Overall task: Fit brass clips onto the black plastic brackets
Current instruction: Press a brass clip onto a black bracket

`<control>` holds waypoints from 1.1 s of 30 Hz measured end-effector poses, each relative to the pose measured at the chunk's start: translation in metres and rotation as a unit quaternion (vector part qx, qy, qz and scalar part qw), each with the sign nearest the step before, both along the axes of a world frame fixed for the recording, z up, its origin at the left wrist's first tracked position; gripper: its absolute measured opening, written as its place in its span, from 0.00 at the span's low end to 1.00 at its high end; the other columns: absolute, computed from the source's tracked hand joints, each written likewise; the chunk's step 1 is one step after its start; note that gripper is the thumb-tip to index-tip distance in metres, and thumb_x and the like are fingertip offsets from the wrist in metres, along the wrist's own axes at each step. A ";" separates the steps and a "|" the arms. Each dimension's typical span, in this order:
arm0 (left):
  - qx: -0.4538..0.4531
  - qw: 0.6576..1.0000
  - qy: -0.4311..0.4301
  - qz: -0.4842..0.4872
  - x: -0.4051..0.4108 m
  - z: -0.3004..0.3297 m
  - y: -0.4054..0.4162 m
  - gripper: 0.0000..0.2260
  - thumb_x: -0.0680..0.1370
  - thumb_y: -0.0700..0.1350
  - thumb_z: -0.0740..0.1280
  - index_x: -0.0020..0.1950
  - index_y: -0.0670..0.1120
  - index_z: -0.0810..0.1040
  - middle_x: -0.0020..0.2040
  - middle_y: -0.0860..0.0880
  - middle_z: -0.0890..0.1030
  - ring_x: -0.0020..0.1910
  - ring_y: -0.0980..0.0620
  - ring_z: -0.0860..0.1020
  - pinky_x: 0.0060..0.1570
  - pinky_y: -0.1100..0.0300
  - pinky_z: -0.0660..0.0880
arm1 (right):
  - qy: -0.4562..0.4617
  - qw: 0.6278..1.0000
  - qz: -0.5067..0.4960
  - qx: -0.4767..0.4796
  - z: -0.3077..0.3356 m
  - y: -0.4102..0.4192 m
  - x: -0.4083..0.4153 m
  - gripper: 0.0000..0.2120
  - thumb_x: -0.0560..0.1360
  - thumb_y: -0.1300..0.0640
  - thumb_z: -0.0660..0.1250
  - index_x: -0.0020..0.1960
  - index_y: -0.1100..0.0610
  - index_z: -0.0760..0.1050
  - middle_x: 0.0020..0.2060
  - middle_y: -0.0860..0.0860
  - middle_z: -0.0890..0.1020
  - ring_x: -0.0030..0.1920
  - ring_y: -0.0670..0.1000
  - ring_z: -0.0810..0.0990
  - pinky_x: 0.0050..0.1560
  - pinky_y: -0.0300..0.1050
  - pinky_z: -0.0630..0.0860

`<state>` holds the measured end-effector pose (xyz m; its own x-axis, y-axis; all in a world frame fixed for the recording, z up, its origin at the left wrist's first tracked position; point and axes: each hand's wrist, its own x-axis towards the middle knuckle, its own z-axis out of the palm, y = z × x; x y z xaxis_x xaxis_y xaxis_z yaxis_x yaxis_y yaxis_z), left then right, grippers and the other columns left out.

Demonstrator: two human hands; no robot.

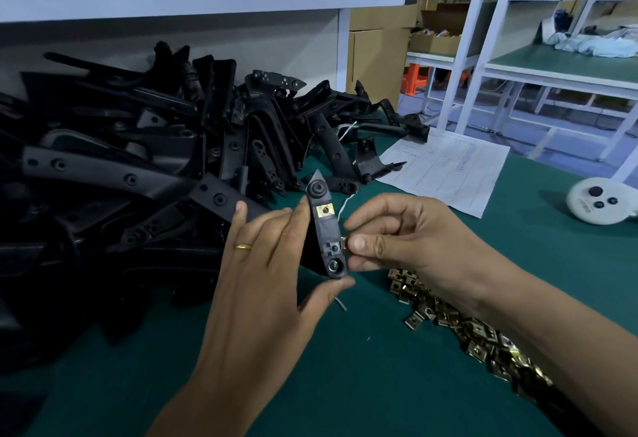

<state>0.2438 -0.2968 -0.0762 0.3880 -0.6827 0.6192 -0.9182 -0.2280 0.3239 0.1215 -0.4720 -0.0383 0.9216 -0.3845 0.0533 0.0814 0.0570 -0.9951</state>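
Left hand [266, 264] holds bracket [326, 229] upright above worktop [345, 367], thumb under, fingers behind | right hand [407, 239] pinches clip [344, 242] at bracket's lower right edge | one clip already seated higher up | bracket light, stiff, grip its edges | clip small, springy, likely slippery, pinch its flat faces | spare clips [448, 315] near right wrist

Brackets [131, 167] left; clips [459, 326] right; paper [445, 167] behind.
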 end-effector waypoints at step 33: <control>-0.007 0.992 0.031 -0.125 -0.002 -0.003 0.001 0.38 0.80 0.67 0.63 0.84 0.49 0.58 0.72 0.63 0.69 0.77 0.61 0.63 0.80 0.60 0.49 | -0.031 0.992 0.100 -0.073 0.003 -0.001 -0.003 0.06 0.69 0.63 0.78 0.44 0.57 0.83 0.36 0.55 0.85 0.34 0.50 0.83 0.38 0.39 0.80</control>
